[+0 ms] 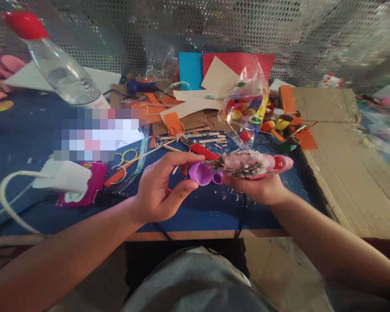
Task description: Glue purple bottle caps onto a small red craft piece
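A person's two bare hands meet above a blue surface (188, 219) strewn with craft scraps. The left hand (159, 186) pinches a small purple cup (201, 174) between thumb and fingers, its open mouth turned toward the camera, held up near the middle of the scene. The right hand (261, 188) has its fingers closed around a pink glue gun (247, 164), its body crusted with whitish residue, its narrow tip pointing left at the cup's upper rim; whether the two touch cannot be told. A smaller purple ring (217, 177) sits between cup and right hand, though what supports it is unclear. Just beyond the fingers lies a red piece (204, 151), with wooden sticks (211, 140) scattered farther back. A clear plastic bag (247, 108) of bright, rounded pieces stands behind the glue gun, in front of a red sheet (250, 63) and a blue sheet (191, 69). To the left, a red-capped clear bottle (65, 69) leans in view, and a white charger (65, 177) rests by a magenta box (99, 184). Brown cardboard (360, 173) covers the right side.
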### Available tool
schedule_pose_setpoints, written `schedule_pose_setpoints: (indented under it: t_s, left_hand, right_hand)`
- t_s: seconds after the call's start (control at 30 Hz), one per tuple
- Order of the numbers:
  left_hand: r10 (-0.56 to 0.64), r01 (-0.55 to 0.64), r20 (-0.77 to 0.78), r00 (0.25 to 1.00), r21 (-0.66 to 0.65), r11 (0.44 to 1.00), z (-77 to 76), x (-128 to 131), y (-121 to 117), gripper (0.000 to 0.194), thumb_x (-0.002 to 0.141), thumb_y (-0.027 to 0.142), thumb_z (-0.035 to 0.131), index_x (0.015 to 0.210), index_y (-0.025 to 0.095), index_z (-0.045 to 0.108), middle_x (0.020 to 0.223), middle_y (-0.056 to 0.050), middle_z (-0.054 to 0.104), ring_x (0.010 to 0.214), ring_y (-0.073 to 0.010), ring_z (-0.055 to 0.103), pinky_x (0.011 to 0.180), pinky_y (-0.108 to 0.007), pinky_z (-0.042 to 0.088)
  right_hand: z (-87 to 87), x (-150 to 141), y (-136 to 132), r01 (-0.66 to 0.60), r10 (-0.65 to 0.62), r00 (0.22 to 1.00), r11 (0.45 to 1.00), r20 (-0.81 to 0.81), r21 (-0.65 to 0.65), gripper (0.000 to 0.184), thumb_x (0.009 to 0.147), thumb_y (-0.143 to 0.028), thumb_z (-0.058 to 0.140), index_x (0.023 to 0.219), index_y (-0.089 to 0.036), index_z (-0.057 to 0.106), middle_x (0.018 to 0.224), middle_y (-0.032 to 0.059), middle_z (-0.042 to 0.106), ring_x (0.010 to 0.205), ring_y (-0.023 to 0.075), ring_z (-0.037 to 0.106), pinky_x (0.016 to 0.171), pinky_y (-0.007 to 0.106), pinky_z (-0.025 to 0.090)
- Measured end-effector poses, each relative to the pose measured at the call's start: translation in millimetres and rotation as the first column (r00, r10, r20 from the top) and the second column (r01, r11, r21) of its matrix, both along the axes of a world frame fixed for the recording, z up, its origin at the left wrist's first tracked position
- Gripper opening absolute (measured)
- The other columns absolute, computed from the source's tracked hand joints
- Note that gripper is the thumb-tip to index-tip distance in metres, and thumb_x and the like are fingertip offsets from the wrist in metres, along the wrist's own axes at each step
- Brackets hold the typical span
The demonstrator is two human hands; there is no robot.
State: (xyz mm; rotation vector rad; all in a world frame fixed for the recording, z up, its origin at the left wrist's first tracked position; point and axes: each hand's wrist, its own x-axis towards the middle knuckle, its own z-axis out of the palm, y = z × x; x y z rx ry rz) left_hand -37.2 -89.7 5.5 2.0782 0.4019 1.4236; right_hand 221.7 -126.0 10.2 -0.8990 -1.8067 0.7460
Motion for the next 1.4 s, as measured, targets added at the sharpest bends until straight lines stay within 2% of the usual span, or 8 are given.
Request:
schedule_pose_setpoints:
  t_s: [0.2, 0.47, 0.87, 1.4]
  left_hand:
    - [0.026, -0.026, -0.023, 0.999, -0.004, 1.000, 0.0, -1.1, -1.3, 0.040, 0.102, 0.040, 0.077, 0.136, 0.021, 0.073, 0.107, -0.010, 0.082, 0.087, -0.0187, 0.076, 0.077, -0.031, 0.063]
    - [0.017, -0.016, -0.022, 1.000, 0.015, 1.000, -0.9, -0.8, -0.3, 0.040, 0.102, 0.038, 0.076, 0.137, 0.020, 0.072, 0.109, -0.010, 0.081, 0.089, -0.0190, 0.077, 0.077, -0.032, 0.062]
    - [0.040, -0.038, -0.039, 0.998, 0.048, 0.998, 2.0, -0.2, -0.4, 0.040, 0.102, 0.039, 0.076, 0.137, 0.021, 0.072, 0.110, -0.011, 0.082, 0.088, -0.0199, 0.077, 0.076, -0.033, 0.064]
    - [0.058, -0.058, -0.053, 0.997, 0.012, 0.998, -1.0, -0.9, -0.5, 0.040, 0.101, 0.041, 0.077, 0.136, 0.022, 0.072, 0.109, -0.011, 0.081, 0.093, -0.0216, 0.078, 0.079, -0.035, 0.063]
  right_hand:
    - [-0.9, 0.8, -1.2, -0.019, 0.020, 1.000, 0.998, -0.015, 0.062, 0.019, 0.095, -0.027, 0.085, 0.114, -0.028, 0.088, 0.111, 0.0032, 0.088, 0.101, 0.0251, 0.086, 0.101, 0.037, 0.071]
    - [-5.3, 2.7, -2.1, -0.020, 0.020, 1.000, 1.000, -0.005, 0.021, 0.019, 0.096, -0.031, 0.085, 0.115, -0.028, 0.087, 0.113, 0.0030, 0.088, 0.102, 0.0251, 0.085, 0.100, 0.038, 0.071]
    - [-2.2, 2.7, -1.3, -0.051, 0.051, 0.999, 0.999, 0.009, 0.000, 0.021, 0.095, -0.027, 0.084, 0.116, -0.028, 0.088, 0.114, 0.0032, 0.089, 0.102, 0.0251, 0.086, 0.099, 0.036, 0.072]
    - [-0.1, 1.7, -3.1, -0.075, 0.075, 0.997, 0.996, 0.004, -0.058, 0.018, 0.097, -0.033, 0.084, 0.113, -0.028, 0.088, 0.113, 0.0044, 0.089, 0.104, 0.0267, 0.086, 0.101, 0.039, 0.071]
